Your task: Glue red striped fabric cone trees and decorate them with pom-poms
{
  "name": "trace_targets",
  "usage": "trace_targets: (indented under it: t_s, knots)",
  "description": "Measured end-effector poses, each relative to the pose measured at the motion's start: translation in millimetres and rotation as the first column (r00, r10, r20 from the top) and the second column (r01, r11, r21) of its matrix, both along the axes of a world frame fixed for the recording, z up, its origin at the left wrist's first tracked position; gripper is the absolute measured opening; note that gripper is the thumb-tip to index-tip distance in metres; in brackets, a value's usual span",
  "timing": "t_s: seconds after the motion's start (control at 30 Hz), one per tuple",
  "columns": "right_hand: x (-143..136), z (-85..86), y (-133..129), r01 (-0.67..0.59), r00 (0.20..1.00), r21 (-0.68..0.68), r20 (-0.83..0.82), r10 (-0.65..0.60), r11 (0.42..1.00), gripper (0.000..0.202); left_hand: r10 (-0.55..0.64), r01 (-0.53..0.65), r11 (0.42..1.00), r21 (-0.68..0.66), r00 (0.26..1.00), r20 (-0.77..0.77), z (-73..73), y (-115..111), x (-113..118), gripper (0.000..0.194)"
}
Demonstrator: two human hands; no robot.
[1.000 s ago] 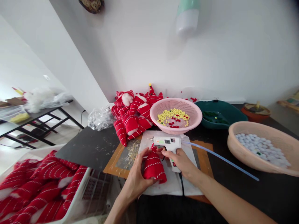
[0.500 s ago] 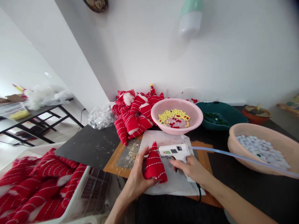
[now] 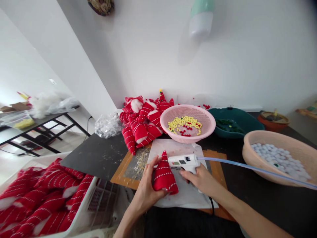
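My left hand (image 3: 148, 185) is closed around the left side of a red cone-shaped cloth hat (image 3: 165, 177) with white dashed stripes, its point upward. In my right hand (image 3: 198, 178) is a white glue gun (image 3: 183, 161), fingers wrapped round its handle. The gun's nozzle points left, close to the upper right side of the hat; whether it touches cannot be made out. A clear bluish glue stick (image 3: 230, 162) runs from the back of the gun far to the right. Under both hands lies a white sheet (image 3: 158, 145).
A pink basket (image 3: 210, 124) holds yellow and red pompoms. Behind the sheet is a heap of red striped cones (image 3: 140, 130). To the right stand a teal tray (image 3: 255, 124) and a peach basin (image 3: 250, 145) of white pompoms. A white crate (image 3: 84, 206) of red pieces stands lower left.
The glue gun has shifted slightly left and its back end has dipped a little, with my right hand following. My left hand keeps its hold on the hat. The camera view has moved slightly.
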State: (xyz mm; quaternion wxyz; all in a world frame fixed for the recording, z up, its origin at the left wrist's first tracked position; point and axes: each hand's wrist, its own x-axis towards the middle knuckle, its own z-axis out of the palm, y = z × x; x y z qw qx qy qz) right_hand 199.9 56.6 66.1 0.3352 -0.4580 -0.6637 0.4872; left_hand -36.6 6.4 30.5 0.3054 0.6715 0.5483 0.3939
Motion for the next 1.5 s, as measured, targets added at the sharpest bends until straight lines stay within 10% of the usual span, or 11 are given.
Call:
trace_targets:
  t_s: [0.4, 0.7, 0.87, 1.5]
  knots:
    - [0.9, -1.5, 1.3, -0.044, 0.999, 0.103, -0.015, 0.046, 0.994, 0.036, -0.009, 0.009, 1.0, -0.009, 0.999, 0.045, -3.7, 0.8, -1.7, 0.109]
    - [1.8, -4.0, 1.0, -0.007, 0.999, -0.104, -0.04, 0.003, 0.995, 0.013, -0.005, 0.006, 1.0, -0.015, 0.998, 0.065, -5.3, 0.6, -3.5, 0.108]
    - [4.5, 3.1, 6.5, 0.014, 0.988, -0.198, -0.146, -0.043, 0.98, 0.033, -0.007, 0.008, 1.0, -0.016, 0.999, 0.05, -4.9, 0.7, -3.8, 0.108]
    - [-4.9, -11.8, 22.5, -0.011, 1.0, -0.067, -0.004, 0.011, 0.998, 0.011, -0.002, 0.003, 1.0, -0.016, 0.998, 0.056, -3.8, 0.5, -3.0, 0.105]
